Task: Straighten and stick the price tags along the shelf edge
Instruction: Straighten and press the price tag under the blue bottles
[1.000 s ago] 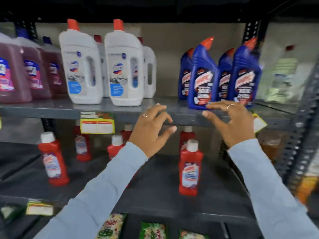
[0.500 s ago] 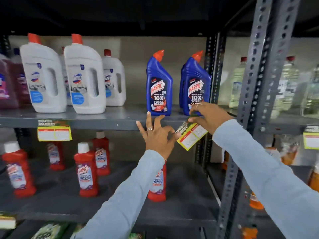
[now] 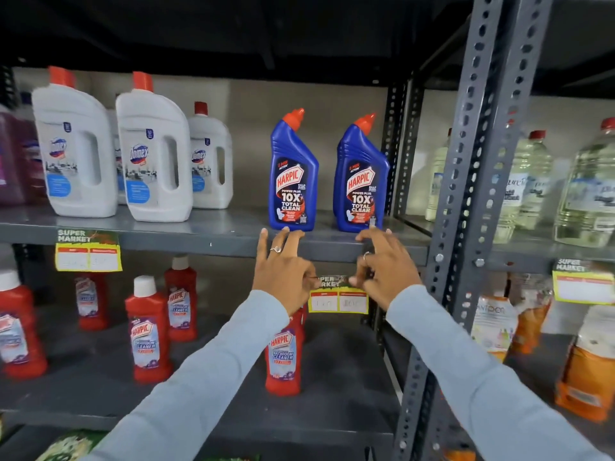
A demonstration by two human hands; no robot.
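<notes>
Both hands' fingers are pinching the price tag, now levelled from its earlier tilt, ready for pressing onto the shelf edge.

The two blue bottles at 12 o'clock read "HARPIC", "POWER PLUS", "10X TOTAL CLEAN". The white bottles at 10 o'clock read "Domex". The red bottles at 6 o'clock read "HARPIC BATHROOM CLEANER". The yellow price tags on the shelf edge read "SUPER MARKET"; their prices are too blurred to read.

Grey shelf under cleaner bottles
</notes>
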